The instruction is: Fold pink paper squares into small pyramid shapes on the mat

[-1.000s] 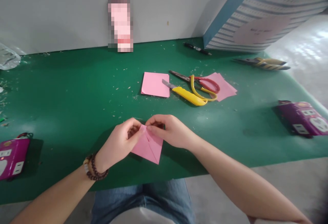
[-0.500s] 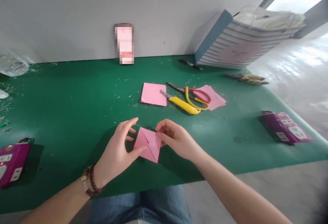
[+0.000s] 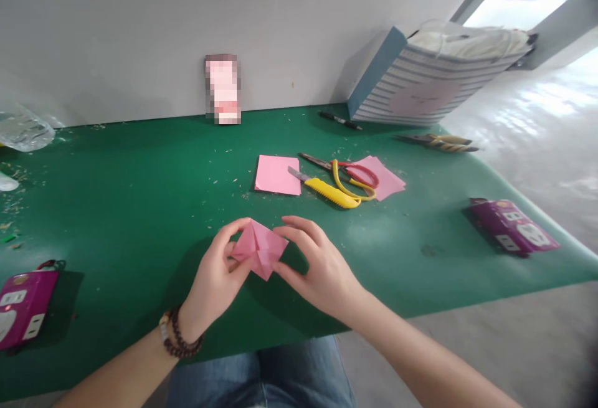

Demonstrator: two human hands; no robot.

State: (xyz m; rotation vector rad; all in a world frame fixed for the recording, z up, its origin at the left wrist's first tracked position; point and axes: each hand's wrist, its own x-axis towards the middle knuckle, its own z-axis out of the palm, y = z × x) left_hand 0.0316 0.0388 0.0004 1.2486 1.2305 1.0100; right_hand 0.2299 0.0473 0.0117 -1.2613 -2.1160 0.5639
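Note:
A folded pink paper (image 3: 260,251), its flaps bulging and a crease down the middle, is held between both hands above the table's front part. My left hand (image 3: 217,280), with a beaded bracelet at the wrist, grips its left side, thumb at the lower edge and index finger at the top corner. Thumb and fingertips of my right hand (image 3: 317,265) are at the paper's right-hand edges. Behind the hands lie a stack of pink paper squares (image 3: 276,174), a yellow-handled knife (image 3: 331,193), and scissors (image 3: 355,174) with red and yellow handles resting on more pink paper (image 3: 390,180).
Pliers (image 3: 439,142), a black pen (image 3: 340,120) and a striped paper bag (image 3: 434,81) stand or lie at the back right of the green table (image 3: 140,196). A phone (image 3: 223,89) leans on the wall. Purple boxes (image 3: 514,226) flank both sides; scraps dot the surface.
The paper has gone from a flat square to a raised, puffed shape. My left fingers have closed on it, and my right thumb has shifted down its right side. The view has shifted slightly.

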